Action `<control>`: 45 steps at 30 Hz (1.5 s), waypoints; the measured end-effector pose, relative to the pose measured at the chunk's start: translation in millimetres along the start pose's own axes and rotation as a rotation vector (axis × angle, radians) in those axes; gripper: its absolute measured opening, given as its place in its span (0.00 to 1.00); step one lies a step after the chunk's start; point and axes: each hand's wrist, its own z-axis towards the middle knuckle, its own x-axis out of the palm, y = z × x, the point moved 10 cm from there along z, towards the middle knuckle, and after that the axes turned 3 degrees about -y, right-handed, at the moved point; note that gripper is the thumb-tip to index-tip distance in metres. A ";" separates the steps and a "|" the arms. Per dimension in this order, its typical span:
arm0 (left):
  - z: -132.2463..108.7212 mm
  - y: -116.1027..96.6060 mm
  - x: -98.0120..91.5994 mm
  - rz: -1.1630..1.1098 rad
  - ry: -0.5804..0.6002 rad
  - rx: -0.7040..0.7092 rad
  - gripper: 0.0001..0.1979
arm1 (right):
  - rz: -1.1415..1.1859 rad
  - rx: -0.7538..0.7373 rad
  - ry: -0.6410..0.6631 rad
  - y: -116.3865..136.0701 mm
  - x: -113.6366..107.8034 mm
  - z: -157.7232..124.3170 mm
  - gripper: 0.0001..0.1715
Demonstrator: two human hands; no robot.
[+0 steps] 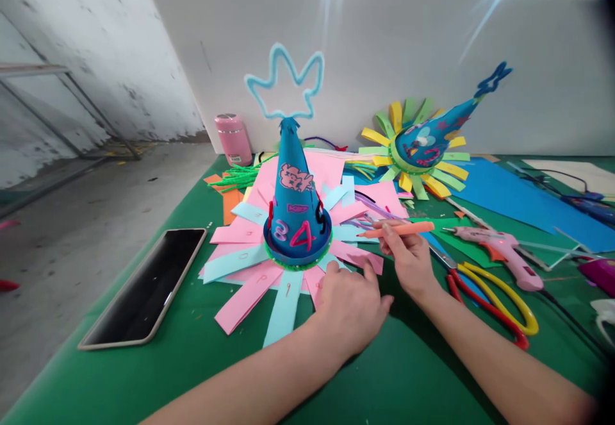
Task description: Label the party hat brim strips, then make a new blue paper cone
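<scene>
Blue hat with pink "4"

A pink numeral "4" stands on the front of a blue cone, beside a purple figure resembling a "3". Around the cone's base, a pink strip at front left bears what looks like a red "p"; other strips' marks are hard to read. Behind the cone to its right, a second cone displays a "2".

Upright blue cone, apparently paper
</scene>
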 end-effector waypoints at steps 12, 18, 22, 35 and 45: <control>-7.5 -5.9 4.5 0.016 -0.027 0.086 0.25 | 0.048 -0.151 0.247 44.0 71.5 35.5 0.22; -29.6 -43.0 -11.2 -0.018 -0.206 0.406 0.20 | -0.036 -0.204 0.416 55.5 131.4 51.1 0.37; -46.6 -61.0 -24.3 -0.079 -0.347 0.566 0.17 | -0.006 -0.193 0.470 52.4 147.2 53.1 0.40; -58.6 -64.0 -39.6 -0.065 -0.511 0.619 0.12 | -0.197 -0.615 0.353 161.3 153.8 37.9 0.34; -64.6 -61.2 -48.0 -0.077 -0.599 0.591 0.09 | -0.615 -0.646 -0.165 190.0 123.3 75.1 0.34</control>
